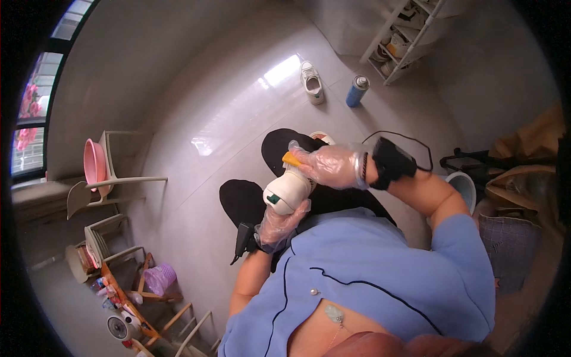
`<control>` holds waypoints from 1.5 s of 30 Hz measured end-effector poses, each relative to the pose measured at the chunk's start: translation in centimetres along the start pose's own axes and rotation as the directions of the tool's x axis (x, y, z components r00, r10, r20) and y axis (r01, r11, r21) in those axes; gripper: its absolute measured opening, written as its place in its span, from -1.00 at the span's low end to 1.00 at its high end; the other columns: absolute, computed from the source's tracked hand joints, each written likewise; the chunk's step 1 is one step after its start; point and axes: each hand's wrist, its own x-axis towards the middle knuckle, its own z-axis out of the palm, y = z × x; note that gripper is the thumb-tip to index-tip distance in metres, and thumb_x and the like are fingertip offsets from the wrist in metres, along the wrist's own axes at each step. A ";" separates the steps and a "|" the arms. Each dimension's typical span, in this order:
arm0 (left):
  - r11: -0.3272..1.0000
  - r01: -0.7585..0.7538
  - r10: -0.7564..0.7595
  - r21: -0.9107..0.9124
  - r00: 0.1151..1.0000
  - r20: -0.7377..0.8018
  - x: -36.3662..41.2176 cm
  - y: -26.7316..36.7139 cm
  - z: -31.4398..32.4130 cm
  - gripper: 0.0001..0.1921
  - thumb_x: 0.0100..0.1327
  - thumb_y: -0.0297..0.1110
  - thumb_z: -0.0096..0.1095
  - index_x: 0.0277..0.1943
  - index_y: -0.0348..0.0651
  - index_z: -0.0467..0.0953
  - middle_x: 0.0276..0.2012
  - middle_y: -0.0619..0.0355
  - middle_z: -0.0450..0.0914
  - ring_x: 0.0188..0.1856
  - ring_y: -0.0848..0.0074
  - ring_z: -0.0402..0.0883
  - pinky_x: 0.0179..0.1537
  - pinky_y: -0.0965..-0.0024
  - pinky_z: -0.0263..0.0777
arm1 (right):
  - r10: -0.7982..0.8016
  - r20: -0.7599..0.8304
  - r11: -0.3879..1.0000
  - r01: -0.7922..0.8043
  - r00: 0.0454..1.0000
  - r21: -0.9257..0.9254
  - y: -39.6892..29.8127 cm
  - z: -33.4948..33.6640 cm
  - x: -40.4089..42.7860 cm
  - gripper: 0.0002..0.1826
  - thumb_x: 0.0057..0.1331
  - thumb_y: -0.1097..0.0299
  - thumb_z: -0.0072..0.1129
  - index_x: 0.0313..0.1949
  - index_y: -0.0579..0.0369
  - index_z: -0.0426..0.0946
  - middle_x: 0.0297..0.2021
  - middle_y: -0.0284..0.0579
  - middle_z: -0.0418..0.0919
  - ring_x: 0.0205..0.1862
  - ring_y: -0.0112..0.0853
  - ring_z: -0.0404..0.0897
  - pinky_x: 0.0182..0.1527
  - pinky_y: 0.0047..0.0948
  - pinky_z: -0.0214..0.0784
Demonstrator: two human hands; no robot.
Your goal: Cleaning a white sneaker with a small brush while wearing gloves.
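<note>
Above my lap, my left hand [279, 225], in a clear plastic glove, grips a white sneaker [287, 192] from below. A green patch marks the sneaker's heel, which faces me. My right hand [330, 163], gloved the same way, holds a small yellow brush [291, 159]. Its pale bristles meet the sneaker's upper, and the far part of the shoe is hidden by that hand. On the tiled floor beyond my knees stands a second white sneaker [311, 82] with a green heel patch. Right of it is a blue spray can [357, 91].
A white shoe rack [401, 38] stands at the far right. Left are a plastic chair [107, 169], a pink basin [94, 163] and a purple basket [160, 277]. A pale bucket [461, 189] and bags [513, 183] lie by my right elbow. A black cable [428, 147] loops from my right wrist.
</note>
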 end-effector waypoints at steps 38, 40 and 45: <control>0.869 -0.187 -0.138 -0.457 0.797 -0.588 2.3 1.8 -3.8 -0.65 0.17 -0.43 0.22 0.02 -0.29 0.41 -0.17 0.13 0.56 -0.19 0.45 0.59 -0.23 0.38 0.52 | -0.045 -0.585 0.950 0.217 0.810 0.227 0.5 6.8 0.8 -0.40 0.37 0.15 -0.13 0.32 0.09 0.01 -0.54 0.24 0.51 -0.51 0.03 0.54 -0.46 -0.11 0.40; 0.867 -0.241 -0.051 -0.436 0.828 -0.558 1.7 1.8 -3.5 -0.64 0.17 -0.43 0.22 0.03 -0.29 0.41 -0.16 0.12 0.56 -0.19 0.45 0.59 -0.21 0.40 0.51 | -0.152 -0.629 0.952 0.283 0.762 0.114 -2.2 4.1 1.6 -0.41 0.37 0.17 -0.12 0.31 0.13 0.04 -0.53 0.20 0.51 -0.50 0.03 0.54 -0.44 -0.14 0.40; 0.872 -0.303 -0.027 -0.384 0.754 -0.656 1.2 -1.4 -5.0 -0.58 0.33 -0.12 0.09 0.10 -0.22 0.33 -0.06 0.10 0.51 -0.12 0.48 0.55 -0.12 0.41 0.47 | -0.050 -0.316 0.999 0.043 0.947 -0.029 -4.4 6.3 2.4 -0.42 0.35 0.20 -0.09 0.30 0.10 0.07 -0.61 0.07 0.49 -0.58 -0.07 0.52 -0.50 -0.14 0.38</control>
